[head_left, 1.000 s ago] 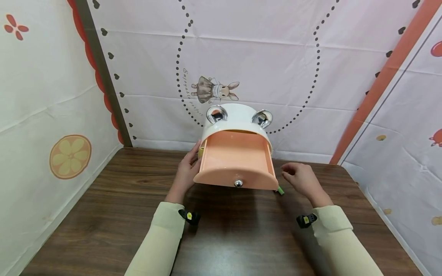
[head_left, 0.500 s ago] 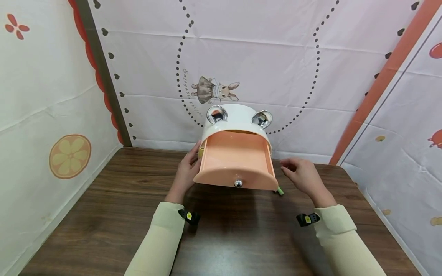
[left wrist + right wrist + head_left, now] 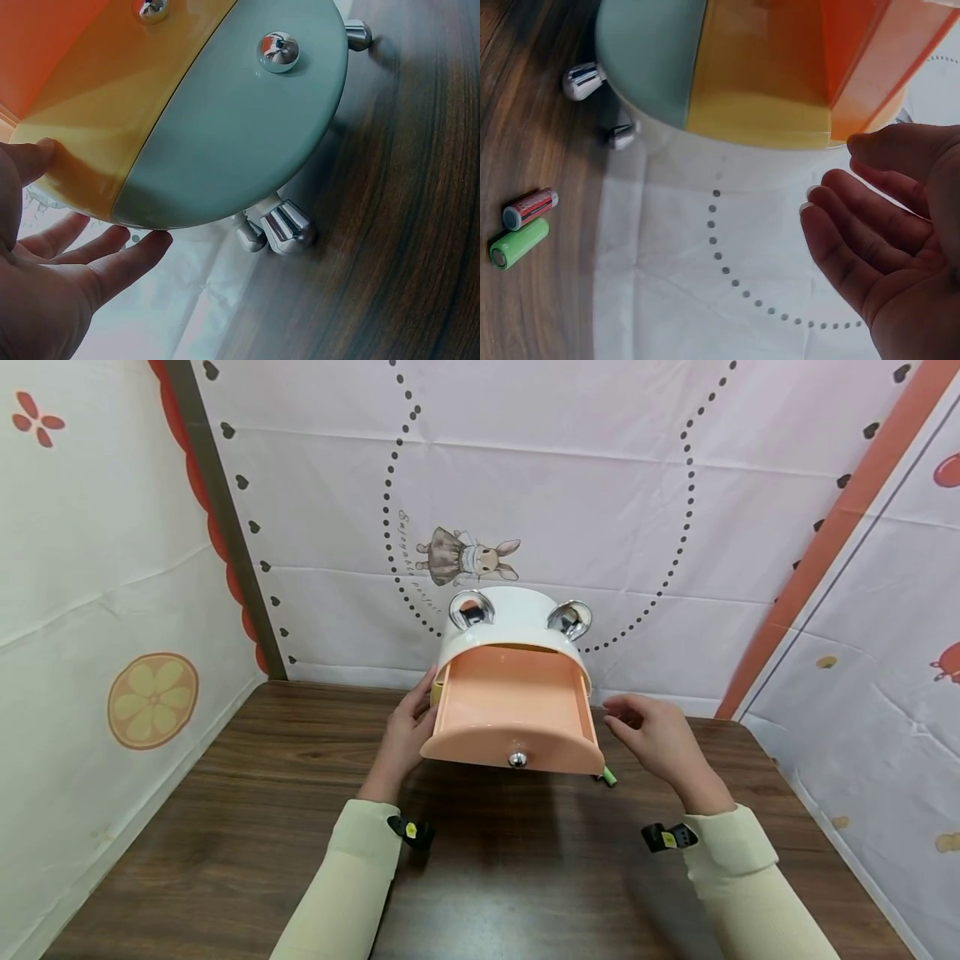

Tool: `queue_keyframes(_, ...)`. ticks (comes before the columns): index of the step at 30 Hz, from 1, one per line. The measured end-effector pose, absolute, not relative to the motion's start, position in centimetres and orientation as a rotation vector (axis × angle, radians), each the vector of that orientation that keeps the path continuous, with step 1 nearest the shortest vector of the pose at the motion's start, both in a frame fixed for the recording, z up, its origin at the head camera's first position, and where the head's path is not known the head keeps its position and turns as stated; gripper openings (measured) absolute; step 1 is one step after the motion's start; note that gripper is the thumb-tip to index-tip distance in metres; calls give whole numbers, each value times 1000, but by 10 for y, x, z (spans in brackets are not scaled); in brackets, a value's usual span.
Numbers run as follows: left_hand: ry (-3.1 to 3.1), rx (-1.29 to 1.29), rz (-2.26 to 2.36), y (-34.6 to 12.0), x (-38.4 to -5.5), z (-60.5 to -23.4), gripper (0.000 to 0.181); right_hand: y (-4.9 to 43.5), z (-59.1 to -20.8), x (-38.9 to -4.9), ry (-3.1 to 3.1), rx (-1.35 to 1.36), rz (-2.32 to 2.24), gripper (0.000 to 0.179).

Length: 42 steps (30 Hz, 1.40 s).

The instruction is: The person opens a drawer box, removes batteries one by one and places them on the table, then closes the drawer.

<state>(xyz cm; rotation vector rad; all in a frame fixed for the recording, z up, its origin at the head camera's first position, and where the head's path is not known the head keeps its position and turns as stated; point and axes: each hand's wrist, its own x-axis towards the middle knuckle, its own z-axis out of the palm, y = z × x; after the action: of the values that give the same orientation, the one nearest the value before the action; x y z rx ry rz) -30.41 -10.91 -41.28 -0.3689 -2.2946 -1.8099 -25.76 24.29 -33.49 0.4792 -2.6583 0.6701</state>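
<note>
A small rounded cabinet (image 3: 517, 610) with a white shell and two chrome ears stands at the back of the table. Its orange top drawer (image 3: 517, 697) is pulled far out, chrome knob to the front. Below it, the yellow drawer (image 3: 127, 97) and the pale green drawer (image 3: 247, 120) are closed. My left hand (image 3: 405, 735) holds the cabinet's left side, thumb on the edge of the yellow front and fingers along the shell. My right hand (image 3: 652, 739) hovers beside the right side, fingers loosely bent, holding nothing; its thumb tip overlaps the cabinet's edge in the right wrist view.
A red battery (image 3: 531, 210) and a green battery (image 3: 519, 244) lie side by side on the wooden table (image 3: 225, 827), right of the cabinet. Chrome feet (image 3: 289, 225) support the cabinet. A printed cloth (image 3: 555, 485) hangs close behind it and along both sides.
My right hand has shifted slightly forward and left, nearer the cabinet's side. The left hand, the cabinet and the pulled-out orange drawer stay where they were.
</note>
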Motion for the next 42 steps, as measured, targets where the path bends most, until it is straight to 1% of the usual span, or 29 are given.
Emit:
queue_keyframes(5,-2315,-354,-1842,-109,-301,-407,58,240,-331,-256,-2661,494,693,21)
queue_keyframes(12,-2343,-365,-1812,-105,-280,-383,58,237,-323,-251,-2651,503,715,23)
queue_keyframes(17,-2340,-371,-1805,-105,-277,-380,58,234,-319,-248,-2617,525,726,24)
queue_keyframes(26,-2342,-354,-1823,-105,-279,-381,58,227,-312,-243,-2510,594,719,24)
queue_keyframes(33,-2314,-342,-1850,-108,-301,-407,58,221,-307,-239,-2489,610,733,23)
queue_keyframes(42,-2297,-354,-1816,-108,-304,-412,56,210,-303,-239,-2387,695,739,21)
